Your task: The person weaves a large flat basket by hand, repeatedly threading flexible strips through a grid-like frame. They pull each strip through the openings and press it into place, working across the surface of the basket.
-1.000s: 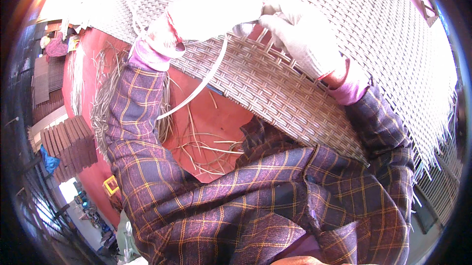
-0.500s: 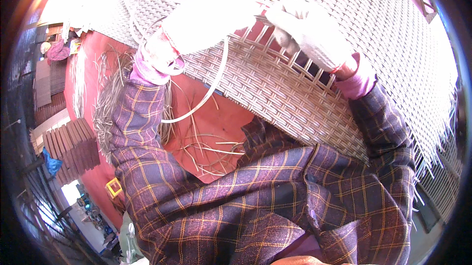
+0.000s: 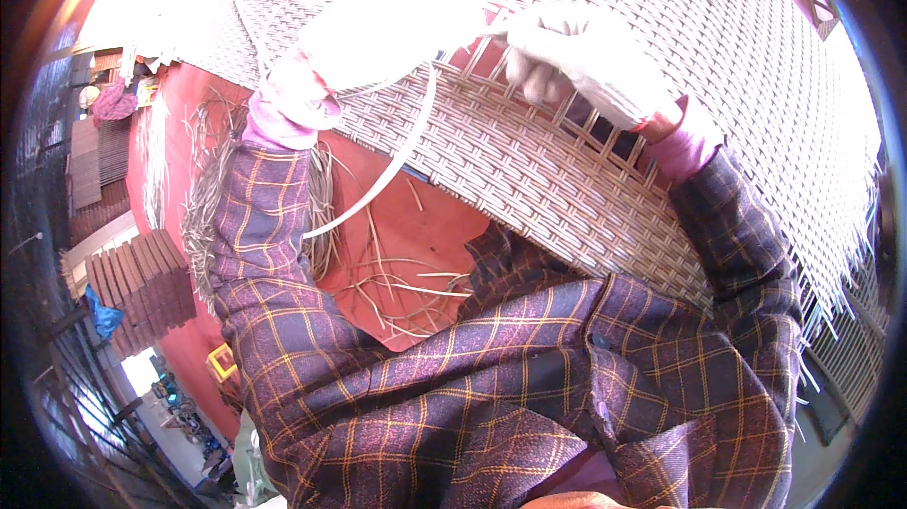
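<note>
A large sheet of light woven wicker point(image 3: 567, 178) lies across in front of me, with an open row of bare uprights point(image 3: 605, 136) in its weave. My right hand point(image 3: 590, 65), in a pale glove, is over that row, its fingers curled and closed at the near side of the gap; what they pinch is too bright to make out. My left hand point(image 3: 387, 32), also gloved, is at the left end of the gap. Glare washes out its fingers. Below it, a flat pale strand point(image 3: 402, 159) curves down toward my left sleeve.
Loose strands point(image 3: 406, 296) lie on a red surface point(image 3: 368, 192) beneath the wicker. A bundle of strands point(image 3: 203, 225) is beside my left forearm. Farther left are a stack of brown slats point(image 3: 142, 287) and a yellow square frame point(image 3: 222, 362). Cut strand ends stick out at right.
My left hand has shifted a little left and the curved strand has moved with a changed bend. My right hand has moved slightly left, its fingers more curled.
</note>
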`<state>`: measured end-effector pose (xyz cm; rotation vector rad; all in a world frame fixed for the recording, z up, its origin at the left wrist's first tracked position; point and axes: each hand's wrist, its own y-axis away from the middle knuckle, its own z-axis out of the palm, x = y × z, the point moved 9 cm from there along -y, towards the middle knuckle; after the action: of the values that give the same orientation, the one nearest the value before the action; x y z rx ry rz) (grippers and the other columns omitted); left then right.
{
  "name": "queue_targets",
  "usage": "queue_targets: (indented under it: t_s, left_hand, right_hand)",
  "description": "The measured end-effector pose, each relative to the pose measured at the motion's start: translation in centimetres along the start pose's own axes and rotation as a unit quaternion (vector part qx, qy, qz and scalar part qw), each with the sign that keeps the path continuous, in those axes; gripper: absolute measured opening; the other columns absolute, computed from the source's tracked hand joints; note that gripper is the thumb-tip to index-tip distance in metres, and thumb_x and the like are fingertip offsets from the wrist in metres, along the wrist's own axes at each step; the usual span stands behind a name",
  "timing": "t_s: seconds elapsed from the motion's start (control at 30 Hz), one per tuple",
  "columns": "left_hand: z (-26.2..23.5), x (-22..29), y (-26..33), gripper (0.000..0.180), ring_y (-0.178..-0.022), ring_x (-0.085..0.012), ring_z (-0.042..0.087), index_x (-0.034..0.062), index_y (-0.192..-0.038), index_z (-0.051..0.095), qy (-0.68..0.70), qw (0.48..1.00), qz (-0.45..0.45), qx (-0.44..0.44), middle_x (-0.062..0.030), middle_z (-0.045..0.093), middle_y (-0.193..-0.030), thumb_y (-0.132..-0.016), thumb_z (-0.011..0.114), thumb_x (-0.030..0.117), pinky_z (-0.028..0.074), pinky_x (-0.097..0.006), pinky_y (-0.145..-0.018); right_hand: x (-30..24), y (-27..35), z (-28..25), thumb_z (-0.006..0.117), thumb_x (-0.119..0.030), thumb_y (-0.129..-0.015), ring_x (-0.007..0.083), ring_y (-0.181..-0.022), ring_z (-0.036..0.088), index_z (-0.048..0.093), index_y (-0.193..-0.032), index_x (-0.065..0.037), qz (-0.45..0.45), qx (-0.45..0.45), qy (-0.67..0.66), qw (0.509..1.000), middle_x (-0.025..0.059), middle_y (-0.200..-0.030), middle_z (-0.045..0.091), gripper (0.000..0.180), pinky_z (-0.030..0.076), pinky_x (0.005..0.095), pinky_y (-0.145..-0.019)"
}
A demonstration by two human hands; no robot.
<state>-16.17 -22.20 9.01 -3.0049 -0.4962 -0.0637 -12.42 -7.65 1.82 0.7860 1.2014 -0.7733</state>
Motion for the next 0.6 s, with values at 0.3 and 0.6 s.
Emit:
queue_targets:
  t_s: [0.3,0.6]
  left_hand:
    - [2.7,-2.1,-0.1,0.026,-0.107,-0.0309,0.073,0.0163,-0.123,0.077,-0.202,0.944,-0.216,-0.144,-0.0111,0.077,-0.109,-0.104,0.063,0.028,0.058,-0.048,-0.092]
    - [3.9,-2.4,-0.7,0.022,-0.101,-0.0324,0.073,0.0142,-0.116,0.076,-0.156,0.956,-0.187,-0.164,-0.0119,0.076,-0.104,-0.104,0.062,0.026,0.058,-0.047,-0.090]
  right_hand:
    - [0.5,-1.6,1.4,0.065,-0.036,-0.111,0.0134,-0.074,0.072,0.067,-0.136,0.002,-0.123,-0.109,-0.165,0.972,0.0111,-0.098,0.078,0.045,0.059,0.0248,-0.068]
    - [4.4,-5.9,1.9,0.053,-0.017,-0.111,0.0169,-0.072,0.072,0.074,-0.108,0.007,0.155,-0.026,0.071,0.985,0.0205,-0.098,0.079,0.032,0.056,0.0271,-0.057]
